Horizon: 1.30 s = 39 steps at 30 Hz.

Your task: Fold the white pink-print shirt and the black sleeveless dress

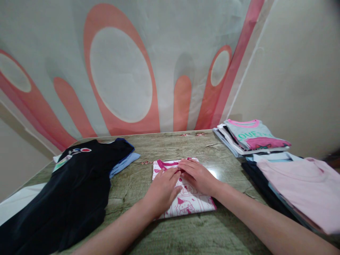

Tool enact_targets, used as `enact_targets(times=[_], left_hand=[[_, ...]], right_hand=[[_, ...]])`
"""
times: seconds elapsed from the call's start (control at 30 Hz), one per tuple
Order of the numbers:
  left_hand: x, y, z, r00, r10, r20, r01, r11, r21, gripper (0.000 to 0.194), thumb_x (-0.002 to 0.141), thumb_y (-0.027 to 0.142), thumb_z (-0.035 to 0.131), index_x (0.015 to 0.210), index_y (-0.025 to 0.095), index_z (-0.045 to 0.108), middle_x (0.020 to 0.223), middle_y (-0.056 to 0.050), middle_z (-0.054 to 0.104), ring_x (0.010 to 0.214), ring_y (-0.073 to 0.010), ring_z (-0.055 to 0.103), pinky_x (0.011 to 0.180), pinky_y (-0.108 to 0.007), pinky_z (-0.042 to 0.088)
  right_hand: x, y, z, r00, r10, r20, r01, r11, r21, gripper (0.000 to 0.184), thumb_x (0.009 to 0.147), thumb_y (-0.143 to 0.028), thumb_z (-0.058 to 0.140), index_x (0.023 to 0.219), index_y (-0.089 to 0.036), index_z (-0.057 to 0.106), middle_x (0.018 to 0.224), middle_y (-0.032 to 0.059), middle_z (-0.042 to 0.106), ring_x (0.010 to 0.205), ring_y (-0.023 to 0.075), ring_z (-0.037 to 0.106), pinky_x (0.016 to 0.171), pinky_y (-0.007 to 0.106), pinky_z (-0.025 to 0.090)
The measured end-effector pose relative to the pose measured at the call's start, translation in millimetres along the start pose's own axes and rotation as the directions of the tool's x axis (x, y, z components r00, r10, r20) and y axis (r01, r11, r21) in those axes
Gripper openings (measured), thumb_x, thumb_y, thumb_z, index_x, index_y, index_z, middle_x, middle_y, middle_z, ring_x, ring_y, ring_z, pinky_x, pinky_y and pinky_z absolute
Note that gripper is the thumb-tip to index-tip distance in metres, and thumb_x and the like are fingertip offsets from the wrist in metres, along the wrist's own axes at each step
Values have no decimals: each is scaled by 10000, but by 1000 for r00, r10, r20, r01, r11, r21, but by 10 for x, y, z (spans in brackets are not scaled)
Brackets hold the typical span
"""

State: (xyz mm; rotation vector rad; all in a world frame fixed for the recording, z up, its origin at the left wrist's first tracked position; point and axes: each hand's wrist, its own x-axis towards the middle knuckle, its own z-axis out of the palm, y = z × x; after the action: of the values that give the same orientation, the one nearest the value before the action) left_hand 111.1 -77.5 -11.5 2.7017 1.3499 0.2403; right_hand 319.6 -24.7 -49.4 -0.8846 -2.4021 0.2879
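Note:
A folded white T-shirt (186, 203) with pink print and a dark pink neckband lies flat on the wood-patterned table, in front of me. My left hand (165, 189) rests palm down on its left part, fingers stretched toward the collar. From the right, my right hand (198, 175) lies flat across the upper part of the shirt, fingers extended. The fingertips of both hands meet just below the neckband. Neither hand grips the cloth. Part of the print and collar is hidden beneath the hands.
On the left a black garment (77, 187) lies spread over light blue cloth (124, 164) and white cloth (21, 200). Two folded stacks stand right: a grey-and-pink shirt (255, 136) tops the back one, a pale pink shirt (300, 187) the front one. A wall rises behind the table (127, 198).

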Motion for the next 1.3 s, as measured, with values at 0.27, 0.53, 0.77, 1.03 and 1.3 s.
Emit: enact_targets(times=[0.27, 0.53, 0.77, 1.03, 1.3], left_hand=[[-53, 222, 91, 963, 250, 98, -242, 966, -85, 615, 968, 513, 333, 1464, 150, 326, 1512, -128, 349, 1434, -278, 201, 1176, -489, 134], [-67, 225, 45, 955, 263, 140, -250, 963, -105, 661, 967, 559, 261, 1470, 133, 310, 1546, -143, 261, 1448, -292, 130, 1176, -481, 105], [-81, 215, 106, 962, 250, 113, -234, 962, -137, 655, 963, 552, 291, 1489, 162, 274, 1556, -126, 243, 1451, -301, 106, 1168, -500, 127], [-26, 216, 35, 970, 245, 6, -237, 943, -234, 414, 972, 402, 390, 1309, 203, 526, 1367, -97, 519, 1326, -245, 403, 1139, -436, 278], [45, -131, 130, 968, -66, -242, 62, 998, -23, 342, 952, 294, 436, 1229, 127, 547, 1336, -156, 528, 1284, -265, 453, 1083, -445, 375]], right_hand=[[232, 73, -12, 988, 111, -105, -111, 994, 4, 222, 934, -191, 497, 1063, -229, 673, 1019, 49, 698, 993, 191, 599, 908, 364, 421], [717, 79, 163, 981, 173, 91, -173, 985, -5, 187, 897, -316, 584, 843, -191, 713, 797, 43, 665, 803, 170, 574, 811, 305, 401], [809, 50, 376, 977, 212, 37, -215, 972, 101, 101, 834, -293, 677, 801, -198, 676, 804, 1, 669, 798, 156, 555, 831, 309, 384], [771, 67, 444, 982, 182, -50, -182, 983, -6, 74, 886, -272, 624, 878, -201, 643, 912, 26, 645, 919, 179, 541, 842, 318, 408], [612, 46, -39, 946, 194, -261, -193, 981, 27, 237, 973, -232, 416, 1022, -197, 645, 989, 70, 642, 980, 194, 574, 903, 347, 450]])
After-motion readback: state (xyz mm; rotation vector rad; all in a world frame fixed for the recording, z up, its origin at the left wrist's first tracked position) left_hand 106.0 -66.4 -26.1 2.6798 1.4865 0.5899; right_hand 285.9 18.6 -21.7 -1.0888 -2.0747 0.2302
